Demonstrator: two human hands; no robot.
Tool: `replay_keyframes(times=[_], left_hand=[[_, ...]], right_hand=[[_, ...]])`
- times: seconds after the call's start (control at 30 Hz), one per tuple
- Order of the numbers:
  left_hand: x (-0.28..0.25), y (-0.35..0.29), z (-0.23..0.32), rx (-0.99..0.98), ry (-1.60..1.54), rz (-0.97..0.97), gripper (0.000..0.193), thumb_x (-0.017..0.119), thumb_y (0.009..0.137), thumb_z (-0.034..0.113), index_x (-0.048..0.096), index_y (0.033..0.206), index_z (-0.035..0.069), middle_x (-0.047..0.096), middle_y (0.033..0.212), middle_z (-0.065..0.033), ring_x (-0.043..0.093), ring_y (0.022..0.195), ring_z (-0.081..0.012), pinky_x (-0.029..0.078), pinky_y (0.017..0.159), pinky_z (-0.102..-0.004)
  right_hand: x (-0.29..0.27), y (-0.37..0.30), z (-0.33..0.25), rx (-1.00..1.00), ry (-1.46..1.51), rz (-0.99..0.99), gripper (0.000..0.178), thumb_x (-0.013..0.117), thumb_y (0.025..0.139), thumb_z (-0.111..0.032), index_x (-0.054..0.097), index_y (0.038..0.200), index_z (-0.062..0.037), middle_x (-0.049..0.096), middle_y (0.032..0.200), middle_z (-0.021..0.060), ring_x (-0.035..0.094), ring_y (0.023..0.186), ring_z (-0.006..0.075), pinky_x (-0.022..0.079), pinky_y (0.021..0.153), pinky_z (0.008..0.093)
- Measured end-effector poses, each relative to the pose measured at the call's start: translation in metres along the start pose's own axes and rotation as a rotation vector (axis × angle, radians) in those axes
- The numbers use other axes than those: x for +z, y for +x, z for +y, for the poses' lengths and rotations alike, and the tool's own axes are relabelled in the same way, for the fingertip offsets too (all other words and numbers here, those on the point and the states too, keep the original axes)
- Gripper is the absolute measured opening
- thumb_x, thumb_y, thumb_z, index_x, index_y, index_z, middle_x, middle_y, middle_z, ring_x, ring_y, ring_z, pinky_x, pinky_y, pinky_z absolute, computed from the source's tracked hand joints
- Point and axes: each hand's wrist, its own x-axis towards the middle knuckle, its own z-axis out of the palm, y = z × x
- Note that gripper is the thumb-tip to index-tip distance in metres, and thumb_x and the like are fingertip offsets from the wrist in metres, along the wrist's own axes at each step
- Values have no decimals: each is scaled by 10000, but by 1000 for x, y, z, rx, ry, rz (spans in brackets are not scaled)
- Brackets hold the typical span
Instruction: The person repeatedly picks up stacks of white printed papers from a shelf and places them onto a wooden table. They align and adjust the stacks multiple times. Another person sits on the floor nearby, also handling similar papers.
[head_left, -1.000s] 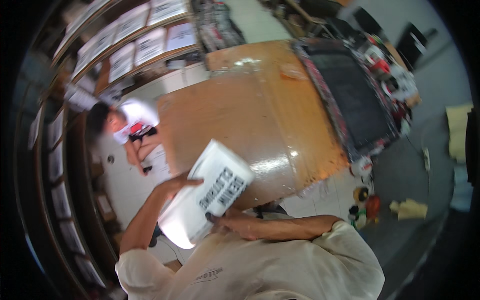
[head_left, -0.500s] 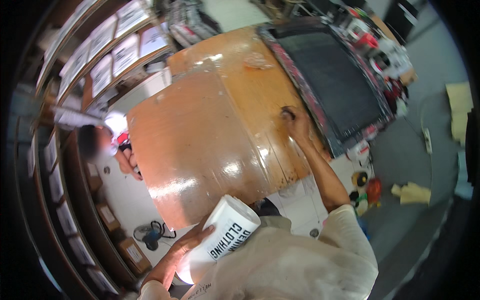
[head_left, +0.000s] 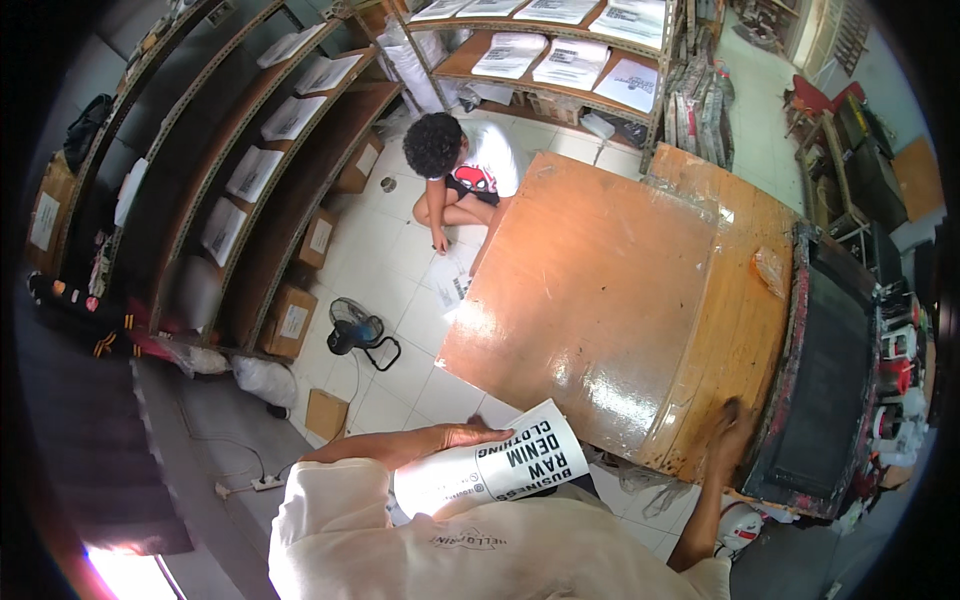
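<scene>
My left hand (head_left: 465, 436) grips a curled stack of white printed sheets (head_left: 535, 452) against my body, its black lettering facing out. The sheets may be paper or plastic; I cannot tell which. Over the right part of the wooden table (head_left: 590, 290) is my right hand (head_left: 733, 432), beside the dark framed screen (head_left: 815, 370). Its fingers are curled around a small dark thing (head_left: 734, 405), blurred and too small to name. Whether that hand touches the tabletop is unclear.
Another person (head_left: 470, 175) sits on the floor beyond the table's left edge, near a printed sheet (head_left: 448, 285). A fan (head_left: 355, 328) stands on the tiles. Shelves (head_left: 250, 190) with sheet stacks line the left and back. Containers (head_left: 897, 375) crowd the screen's right side.
My view has swung left, bringing the shelves and the seated person further into the picture. My left hand keeps the curled sheets; my right hand stays near the screen, closer to the table's near edge.
</scene>
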Motion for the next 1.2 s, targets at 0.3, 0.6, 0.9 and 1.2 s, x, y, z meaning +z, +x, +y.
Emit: replay_keyframes(times=[0.3,0.6,0.9,1.2], left_hand=[[-39,-2,-40,270,-237,-67,883,644,885,583,374,1472,-18,504,1427,-193,477,1313,-290,405,1085,-412],[-113,-70,-156,573,-799,-142,871,651,890,556,365,1471,-26,508,1424,-184,488,1302,-286,419,1074,-410],[-128,-128,-223,783,-1003,-45,860,658,895,530,357,1471,-33,511,1421,-175,500,1291,-281,433,1063,-408],[-118,-130,-222,908,-1083,12,849,665,900,504,348,1470,-41,515,1419,-166,511,1280,-277,446,1053,-405]], right_hand=[[140,-231,-87,418,643,-642,215,537,929,86,623,1125,70,681,1082,136,650,950,214,517,870,353],[290,-297,-225,489,727,-878,475,495,978,-53,413,1446,-44,576,1316,155,597,1143,227,514,943,340],[336,-347,-298,161,531,-1129,768,431,956,-42,18,1596,-143,258,1575,269,330,1437,341,330,1156,390],[360,-318,-302,624,760,-1321,642,441,933,-47,226,1537,-8,473,1398,252,587,1142,307,491,976,444]])
